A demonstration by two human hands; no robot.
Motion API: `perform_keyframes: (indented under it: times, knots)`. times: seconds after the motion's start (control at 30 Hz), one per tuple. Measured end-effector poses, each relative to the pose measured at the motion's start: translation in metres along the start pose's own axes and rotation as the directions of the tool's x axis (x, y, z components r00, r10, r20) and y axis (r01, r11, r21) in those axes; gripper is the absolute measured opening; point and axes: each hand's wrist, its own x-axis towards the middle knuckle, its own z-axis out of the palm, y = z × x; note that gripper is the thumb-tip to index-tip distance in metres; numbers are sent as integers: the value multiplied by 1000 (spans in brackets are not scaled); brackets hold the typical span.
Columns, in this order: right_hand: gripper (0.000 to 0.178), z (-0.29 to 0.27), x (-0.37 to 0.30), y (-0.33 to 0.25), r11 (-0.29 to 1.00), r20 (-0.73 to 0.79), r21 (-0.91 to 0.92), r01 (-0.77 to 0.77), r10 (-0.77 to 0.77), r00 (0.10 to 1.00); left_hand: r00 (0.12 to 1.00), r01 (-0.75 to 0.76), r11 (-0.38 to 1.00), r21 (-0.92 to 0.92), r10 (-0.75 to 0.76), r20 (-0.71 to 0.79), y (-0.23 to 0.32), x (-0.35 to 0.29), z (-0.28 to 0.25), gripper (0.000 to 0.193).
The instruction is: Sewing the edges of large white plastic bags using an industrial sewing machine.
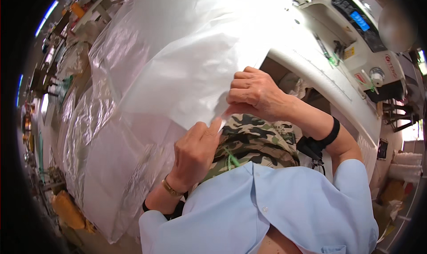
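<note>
A large sheet of white, partly translucent fabric [187,72] spreads over the table and hangs down at the left in shiny folds. Its near edge is pinched by my left hand [195,152], fingers closed, just in front of my lap. Slightly farther and to the right, my right hand [253,94] is closed in a fist-like grip on the same edge. Between the two hands a short stretch of the edge looks narrow and folded. What lies inside the right fingers is hidden.
A white sewing machine [360,36] with a lit display stands at the far right on a white table [329,83]. A dark pen-like tool [321,45] lies by its base. White rolls [405,165] are stacked at the right; an orange-yellow bundle [69,209] sits at the lower left.
</note>
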Motion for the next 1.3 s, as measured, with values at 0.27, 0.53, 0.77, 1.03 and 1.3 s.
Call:
perform_keyframes:
  times: [0.27, 0.53, 0.77, 1.03, 1.3]
  knots:
    - [43, -20, -4, 44, 998, -56, -68, -5, 1, 998, 874, 483, 532, -695, -335, 352, -15, 21, -14, 14]
    - [44, -30, -13, 99, 982, -107, -170, -78, 60, 992, 931, 362, 669, -650, -301, 208, -33, 16, -6, 15]
    - [40, -49, -15, 138, 974, -56, -169, -149, 142, 988, 965, 259, 813, -521, -194, 177, -48, 13, -8, 18]
    - [52, -78, -19, 182, 957, 2, -186, -223, 227, 974, 969, 127, 909, -396, -28, 246, -51, 12, 2, 26]
    - [47, -76, -33, 186, 749, -295, -458, -479, 380, 877, 914, -132, 935, -329, 243, 326, -41, 27, 36, 19]
